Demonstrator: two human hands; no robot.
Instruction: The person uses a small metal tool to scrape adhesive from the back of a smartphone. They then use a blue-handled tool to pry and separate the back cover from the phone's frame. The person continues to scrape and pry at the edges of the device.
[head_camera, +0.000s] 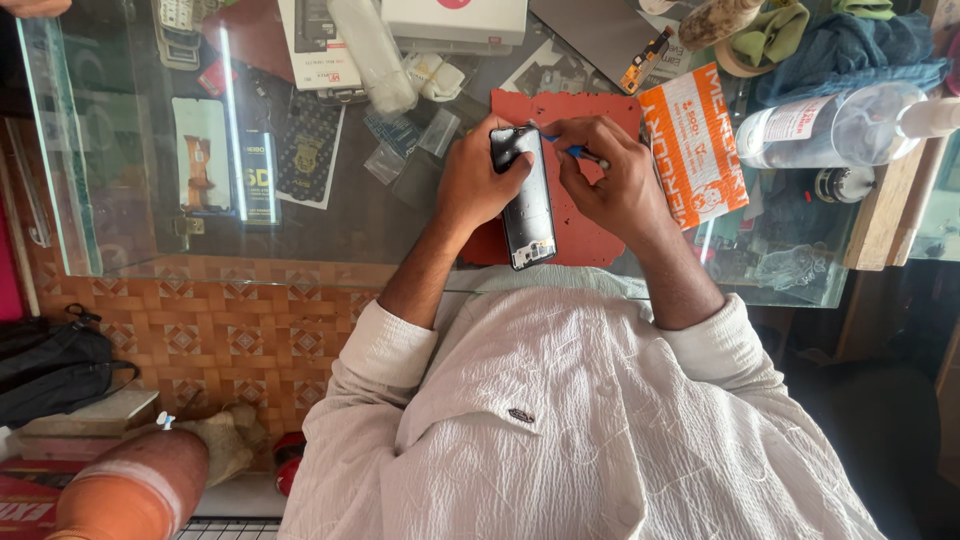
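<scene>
An opened black smartphone with its back removed lies lengthwise on a red work mat on the glass counter. My left hand grips the phone's upper left edge and holds it steady. In my right hand is a small blue-handled tool, pinched in the fingers with its tip at the phone's top right corner. Both forearms come out of rolled white sleeves.
An orange printed packet lies right of the mat, and a clear plastic bottle lies beyond it. Phone cases, boxes and small plastic bags crowd the glass counter at the back. A black bag sits on the floor at left.
</scene>
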